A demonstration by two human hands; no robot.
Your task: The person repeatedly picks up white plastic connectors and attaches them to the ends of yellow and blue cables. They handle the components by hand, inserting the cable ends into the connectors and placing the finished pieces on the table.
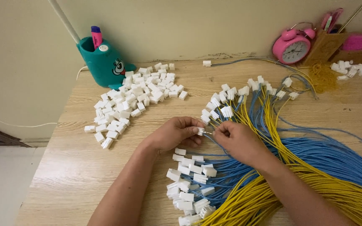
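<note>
Head view: we are working at the bench (76,167).
Left hand (177,133): grip pinching a white connector (200,131), right of the loose connector pile (133,100).
Right hand (239,140): grip closing on a blue wire (214,141) touching that connector.

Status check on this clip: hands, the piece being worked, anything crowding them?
Left hand pinches white connector. Right hand holds wire end at it. Wired connectors and blue and yellow wires crowd close around.

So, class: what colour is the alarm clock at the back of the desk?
Pink alarm clock, seen in the head view.
</note>
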